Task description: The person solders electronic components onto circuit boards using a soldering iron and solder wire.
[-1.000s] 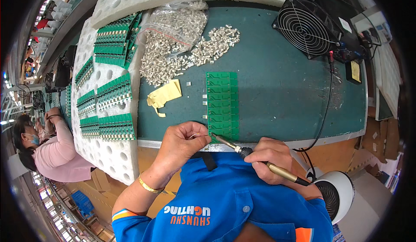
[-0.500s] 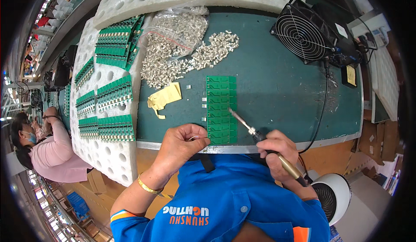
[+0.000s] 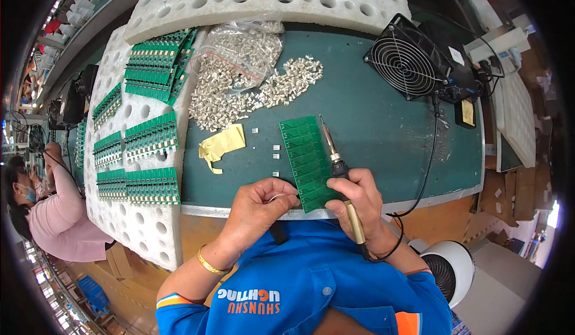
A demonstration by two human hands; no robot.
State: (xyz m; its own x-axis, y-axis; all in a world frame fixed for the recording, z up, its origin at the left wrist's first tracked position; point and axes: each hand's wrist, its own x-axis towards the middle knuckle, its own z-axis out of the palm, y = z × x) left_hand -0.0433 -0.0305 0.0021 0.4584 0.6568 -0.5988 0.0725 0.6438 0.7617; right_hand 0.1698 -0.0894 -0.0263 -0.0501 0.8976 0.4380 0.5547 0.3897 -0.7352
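My right hand (image 3: pixel 362 206) is wrapped round a soldering iron (image 3: pixel 352 218), whose tip points away from me beside the board's right edge. A long green circuit board (image 3: pixel 305 164) lies slightly tilted on the bench, its near end at the metal edge. The thumb and fingers of my right hand are at its right side. My left hand (image 3: pixel 257 206) is closed in a pinch by its lower left edge, with thin silvery solder wire (image 3: pixel 278 196) showing at the fingers. Small white connectors (image 3: pixel 276 148) lie loose left of the board.
A heap of white connectors (image 3: pixel 221 104) spills from a clear plastic bag (image 3: pixel 242 47). Yellow tape (image 3: pixel 223 146) lies nearby. White foam trays (image 3: pixel 138 227) hold finished-looking green boards (image 3: pixel 153 134). A black fan (image 3: pixel 404 62) stands at the far right; the iron's cable (image 3: pixel 428 167) crosses the bench. A co-worker (image 3: pixel 63 215) sits at left.
The iron has come off the board and swung more upright. The board has turned and shifted nearer, away from the small connectors at its left edge. My right hand has moved in to it.
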